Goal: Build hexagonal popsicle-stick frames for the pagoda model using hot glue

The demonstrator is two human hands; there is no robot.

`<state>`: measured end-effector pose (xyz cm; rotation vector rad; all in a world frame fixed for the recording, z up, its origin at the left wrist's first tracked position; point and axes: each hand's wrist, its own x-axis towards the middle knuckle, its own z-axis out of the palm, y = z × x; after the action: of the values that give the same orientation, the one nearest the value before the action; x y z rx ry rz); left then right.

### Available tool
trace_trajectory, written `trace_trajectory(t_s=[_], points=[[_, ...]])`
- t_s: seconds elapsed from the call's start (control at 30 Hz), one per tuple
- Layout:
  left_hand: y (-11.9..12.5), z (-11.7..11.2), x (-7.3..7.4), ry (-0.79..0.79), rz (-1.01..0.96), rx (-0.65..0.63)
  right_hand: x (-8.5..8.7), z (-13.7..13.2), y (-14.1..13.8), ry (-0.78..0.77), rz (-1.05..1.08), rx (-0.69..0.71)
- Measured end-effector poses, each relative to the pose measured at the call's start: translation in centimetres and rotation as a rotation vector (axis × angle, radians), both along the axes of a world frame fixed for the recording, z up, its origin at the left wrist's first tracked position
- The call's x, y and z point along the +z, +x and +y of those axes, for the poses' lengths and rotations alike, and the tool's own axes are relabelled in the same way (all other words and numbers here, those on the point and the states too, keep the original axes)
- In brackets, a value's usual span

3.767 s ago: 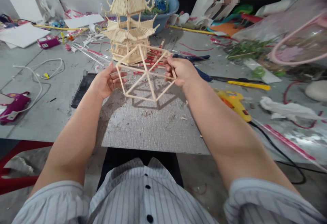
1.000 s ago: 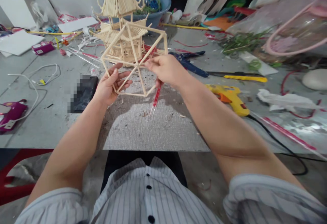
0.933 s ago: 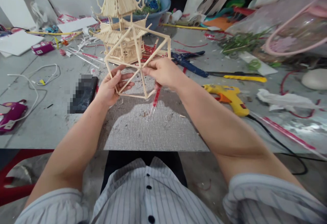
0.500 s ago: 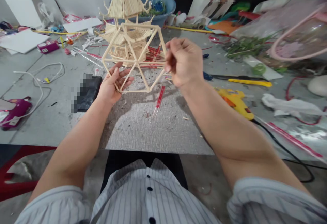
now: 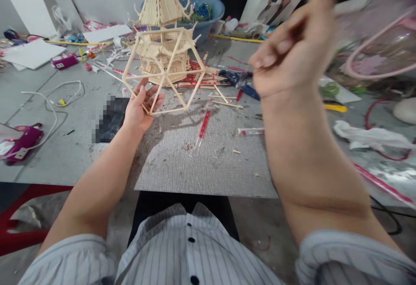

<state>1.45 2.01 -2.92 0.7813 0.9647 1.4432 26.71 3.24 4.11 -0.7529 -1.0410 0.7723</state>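
Note:
My left hand (image 5: 141,107) grips the lower left corner of a hexagonal frame of wooden sticks (image 5: 165,75) with spokes meeting at its centre, and holds it nearly upright above the grey textured mat (image 5: 201,163). Right behind the frame stands a tall pagoda model of sticks (image 5: 160,3). My right hand (image 5: 292,55) is raised close to the camera, away from the frame. It is blurred, with its fingers curled and pinched together, and what they hold, if anything, does not show. A red striped stick packet (image 5: 203,124) lies on the mat.
Loose sticks (image 5: 224,98) and a blue-handled tool (image 5: 242,81) lie right of the model. A dark phone (image 5: 110,118) sits left of the mat, with a white cable (image 5: 52,103) and a pink object (image 5: 22,140) further left. A blue basin (image 5: 211,5) stands at the back.
My right hand let go of the hexagonal frame and rose up to the right, towards the camera. My left hand alone now holds the frame, tilted more upright.

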Motion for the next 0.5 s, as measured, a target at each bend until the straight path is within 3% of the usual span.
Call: trace_trajectory(t_s=[0.1, 0.13, 0.2, 0.3, 0.37, 0.5], points=[[-0.1, 0.0, -0.2, 0.033, -0.032, -0.047, -1.7, 0.3, -2.2, -0.247, -0.14, 0.209], [-0.1, 0.0, -0.2, 0.036, -0.042, -0.056, -2.3, 0.4, -2.9, -0.268, -0.21, 0.216], [-0.1, 0.0, -0.2, 0.03, -0.051, -0.055, -3.4, 0.9, -3.7, -0.236, -0.34, 0.188], [0.0, -0.1, -0.2, 0.001, -0.047, -0.062, -4.6, 2.2, -3.2, -0.069, -0.443, -0.029], [0.1, -0.2, -0.2, -0.01, -0.046, -0.084, -5.3, 3.4, -2.2, -0.04, -0.471, -0.117], [0.2, -0.5, -0.3, -0.045, -0.035, -0.146, -6.5, 5.1, -0.8, -0.216, -0.51, 0.045]])
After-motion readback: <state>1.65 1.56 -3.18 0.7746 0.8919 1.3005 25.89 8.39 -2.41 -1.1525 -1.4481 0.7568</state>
